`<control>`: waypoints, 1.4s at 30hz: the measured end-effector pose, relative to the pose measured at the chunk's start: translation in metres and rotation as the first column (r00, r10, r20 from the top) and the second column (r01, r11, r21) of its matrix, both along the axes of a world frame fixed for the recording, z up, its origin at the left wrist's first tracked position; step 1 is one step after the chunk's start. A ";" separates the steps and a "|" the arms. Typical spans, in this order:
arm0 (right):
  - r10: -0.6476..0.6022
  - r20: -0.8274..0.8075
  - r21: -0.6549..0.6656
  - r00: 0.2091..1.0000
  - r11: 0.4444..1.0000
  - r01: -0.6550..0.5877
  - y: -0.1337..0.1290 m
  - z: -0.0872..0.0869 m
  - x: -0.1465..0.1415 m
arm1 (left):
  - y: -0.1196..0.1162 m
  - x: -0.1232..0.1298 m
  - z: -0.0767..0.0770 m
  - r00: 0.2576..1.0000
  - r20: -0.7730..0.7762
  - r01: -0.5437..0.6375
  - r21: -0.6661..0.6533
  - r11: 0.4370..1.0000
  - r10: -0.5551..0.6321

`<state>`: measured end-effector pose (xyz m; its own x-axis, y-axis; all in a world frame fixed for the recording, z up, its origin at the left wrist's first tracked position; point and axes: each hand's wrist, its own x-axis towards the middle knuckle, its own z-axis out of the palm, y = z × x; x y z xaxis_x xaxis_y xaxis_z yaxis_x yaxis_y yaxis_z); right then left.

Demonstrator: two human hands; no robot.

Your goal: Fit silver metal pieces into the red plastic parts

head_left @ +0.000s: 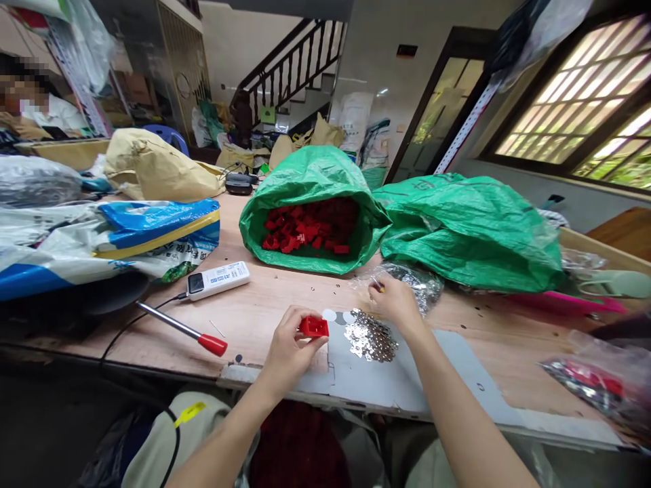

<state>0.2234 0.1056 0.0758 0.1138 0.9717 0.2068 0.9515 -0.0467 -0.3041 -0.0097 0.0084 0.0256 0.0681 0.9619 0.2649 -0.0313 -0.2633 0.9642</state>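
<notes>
Between the thumb and fingers of my left hand (292,349) is a small red plastic box (314,327), its open side facing me. My right hand (394,298) is farther forward, at the edge of a clear plastic bag (420,285) of small metal parts. Its fingertips are pinched together; a tiny yellowish bit shows at them, too small to make out. A pile of small shiny metal pieces (371,335) lies between my hands on a grey sheet (366,379). Behind, an open green sack (315,173) holds many red plastic pieces (310,227).
A white device (218,280) with a cable and a red-handled metal lever (211,343) are at the left. A second green sack (472,230) lies at the right, with a plastic bag of parts (595,379) nearer the edge. A person (51,112) sits far left.
</notes>
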 end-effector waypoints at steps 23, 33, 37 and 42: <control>0.422 -0.483 0.482 0.767 0.860 -0.170 -0.102 -0.036 -0.069 | -0.004 0.012 -0.009 0.911 -0.260 -0.187 0.433 0.882 0.321; 0.528 -0.424 0.576 0.736 0.784 -0.231 -0.100 -0.047 -0.072 | -0.005 0.014 -0.010 0.894 -0.251 -0.191 0.537 0.821 0.372; 0.499 -0.486 0.579 0.717 0.799 -0.164 -0.100 -0.046 -0.073 | -0.007 0.013 -0.009 0.900 -0.240 -0.184 0.549 0.815 0.365; 0.478 -0.567 0.519 0.671 0.840 -0.160 -0.100 -0.048 -0.074 | -0.007 0.013 -0.008 0.895 -0.210 -0.217 0.566 0.795 0.394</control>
